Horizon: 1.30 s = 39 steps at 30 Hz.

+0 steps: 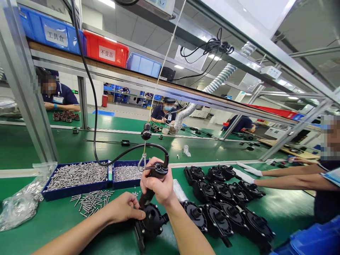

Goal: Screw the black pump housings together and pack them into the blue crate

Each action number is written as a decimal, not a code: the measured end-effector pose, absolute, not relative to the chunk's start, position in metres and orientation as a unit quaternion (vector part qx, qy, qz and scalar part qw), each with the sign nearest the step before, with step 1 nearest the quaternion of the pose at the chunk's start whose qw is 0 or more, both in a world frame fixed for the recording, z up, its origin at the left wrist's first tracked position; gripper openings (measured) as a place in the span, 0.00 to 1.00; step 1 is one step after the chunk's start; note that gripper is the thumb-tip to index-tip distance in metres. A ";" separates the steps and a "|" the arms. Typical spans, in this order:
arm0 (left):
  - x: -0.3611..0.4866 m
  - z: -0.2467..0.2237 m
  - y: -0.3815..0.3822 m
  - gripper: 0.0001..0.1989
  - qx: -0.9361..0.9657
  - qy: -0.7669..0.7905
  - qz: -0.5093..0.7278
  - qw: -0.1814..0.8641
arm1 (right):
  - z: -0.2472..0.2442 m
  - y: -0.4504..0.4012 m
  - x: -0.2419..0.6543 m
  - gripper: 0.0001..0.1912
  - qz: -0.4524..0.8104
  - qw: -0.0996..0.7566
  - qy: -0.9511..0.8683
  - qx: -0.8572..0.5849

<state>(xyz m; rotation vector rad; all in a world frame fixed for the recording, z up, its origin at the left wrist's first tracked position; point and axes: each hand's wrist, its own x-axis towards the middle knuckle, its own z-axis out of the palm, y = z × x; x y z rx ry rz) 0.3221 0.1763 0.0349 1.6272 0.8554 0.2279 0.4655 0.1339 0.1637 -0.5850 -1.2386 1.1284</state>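
My right hand [162, 186] is wrapped round a black corded electric screwdriver [146, 199], held tilted with its lower end down at a black pump housing [153, 226]. The screwdriver's tip is hidden. My left hand [130, 209] is closed at the housing's upper left edge, its thumb pressed on the housing beside the screwdriver. Small screw heads show around the housing's rim. A hook and cord [143, 161] hang at the top of the screwdriver. Left of my hands lies a loose pile of long screws [92, 202].
Behind stand a blue tray of screws [77, 177] and a tray of small nuts [127, 173]. A plastic bag of metal parts [21, 209] lies far left. Several pump housings [217, 219] cover the right side, where a co-worker's gloved hands [247, 171] reach in. A cable [92, 92] hangs from above.
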 end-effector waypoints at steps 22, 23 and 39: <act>0.307 0.028 0.201 0.13 0.871 0.442 0.071 0.201 | 0.191 0.109 0.478 0.19 0.323 0.538 -0.609 -0.485; 0.308 0.027 0.202 0.11 0.869 0.446 0.071 0.203 | 0.194 0.106 0.481 0.20 0.328 0.521 -0.621 -0.485; 0.309 0.036 0.200 0.09 0.692 0.417 -0.046 0.587 | 0.213 0.091 0.503 0.10 0.298 0.433 -0.655 -0.544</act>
